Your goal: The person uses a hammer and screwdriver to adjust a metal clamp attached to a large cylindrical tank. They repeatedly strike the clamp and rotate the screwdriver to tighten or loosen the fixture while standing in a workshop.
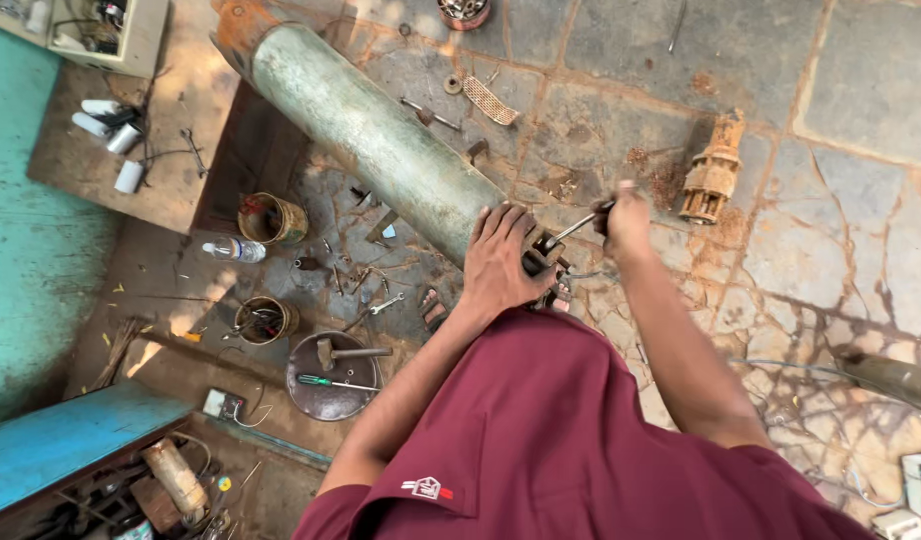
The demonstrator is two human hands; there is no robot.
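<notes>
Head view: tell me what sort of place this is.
Probably an outdoor or open-sided repair workshop for pumps or motors. A long, worn green cylinder lies on the stone floor, a rusty stacked part sits nearby, and a hammer and screwdriver rest in a metal pan.

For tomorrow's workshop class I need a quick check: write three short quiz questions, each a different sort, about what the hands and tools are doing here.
1. True or false: the left hand rests flat on the end of the green pipe.
2. What does the right hand grip: A a bottle, B a metal rod, C a hammer?
3. Fill in: the hammer lies in a round metal ____.

Key: 1 true; 2 B; 3 pan.
</notes>
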